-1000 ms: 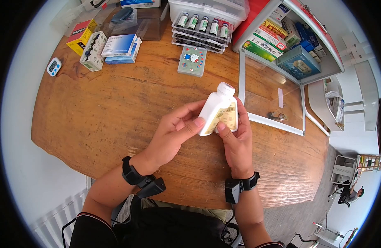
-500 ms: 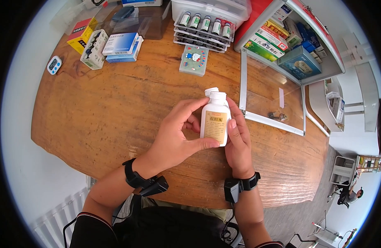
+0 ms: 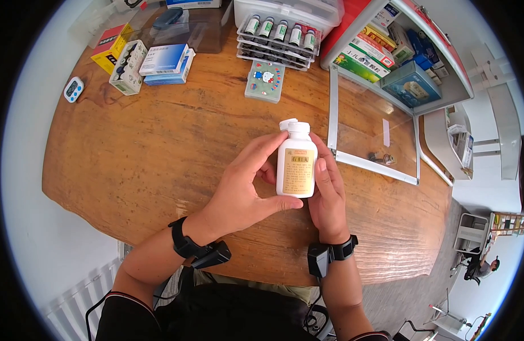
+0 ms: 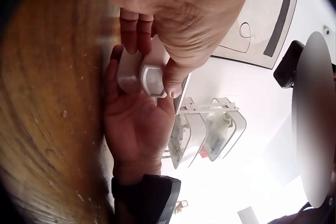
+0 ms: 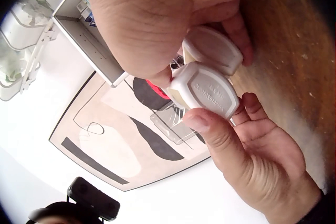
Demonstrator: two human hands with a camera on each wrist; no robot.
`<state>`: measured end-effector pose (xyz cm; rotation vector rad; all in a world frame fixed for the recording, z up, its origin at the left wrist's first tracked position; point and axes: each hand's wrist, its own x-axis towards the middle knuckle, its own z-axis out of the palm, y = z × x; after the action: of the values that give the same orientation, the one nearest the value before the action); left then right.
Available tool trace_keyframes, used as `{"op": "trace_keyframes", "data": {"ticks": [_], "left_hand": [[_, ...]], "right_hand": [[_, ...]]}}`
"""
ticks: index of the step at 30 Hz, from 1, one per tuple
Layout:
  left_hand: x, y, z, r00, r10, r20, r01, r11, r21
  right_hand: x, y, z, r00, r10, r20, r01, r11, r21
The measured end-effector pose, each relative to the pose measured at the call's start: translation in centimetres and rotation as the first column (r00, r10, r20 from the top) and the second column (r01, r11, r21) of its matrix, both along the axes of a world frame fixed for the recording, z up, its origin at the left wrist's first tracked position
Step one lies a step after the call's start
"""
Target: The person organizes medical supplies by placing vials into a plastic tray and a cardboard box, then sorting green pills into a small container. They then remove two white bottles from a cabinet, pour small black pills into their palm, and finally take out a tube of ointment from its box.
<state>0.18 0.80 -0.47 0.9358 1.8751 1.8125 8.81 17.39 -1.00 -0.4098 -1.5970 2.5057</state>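
A white medicine bottle (image 3: 297, 170) with a yellow printed label faces up in the head view, over the table. My left hand (image 3: 242, 184) holds it between the thumb at its base and the fingers near its neck. Behind it is a second white bottle (image 3: 284, 123), mostly hidden in the head view except its cap. My right hand (image 3: 330, 199) grips this rear bottle, fingers behind and thumb along the front bottle's right edge. The right wrist view shows both bases, the front bottle's base (image 5: 210, 95) overlapping the rear bottle's base (image 5: 220, 50).
A stack of trays with small vials (image 3: 279, 37) stands at the back, before it a patterned flat case (image 3: 264, 82). Medicine boxes (image 3: 165, 59) and a timer (image 3: 73, 90) are at the back left. An open cabinet (image 3: 375, 68) has its glass door (image 3: 375, 165) lowered on the right.
The labelled bottle has turned from tilted and side-on to upright with its label facing up, and now covers most of the other bottle. In the last half second it barely moves.
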Motion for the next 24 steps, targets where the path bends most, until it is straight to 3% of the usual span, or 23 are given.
{"op": "trace_keyframes", "data": {"ticks": [24], "left_hand": [[0.37, 0.43, -0.54, 0.985, 0.054, -0.161, -0.057, 0.998, -0.015]], "right_hand": [[0.04, 0.13, -0.16, 1.0, 0.017, 0.0, -0.017, 1.0, -0.022]]}}
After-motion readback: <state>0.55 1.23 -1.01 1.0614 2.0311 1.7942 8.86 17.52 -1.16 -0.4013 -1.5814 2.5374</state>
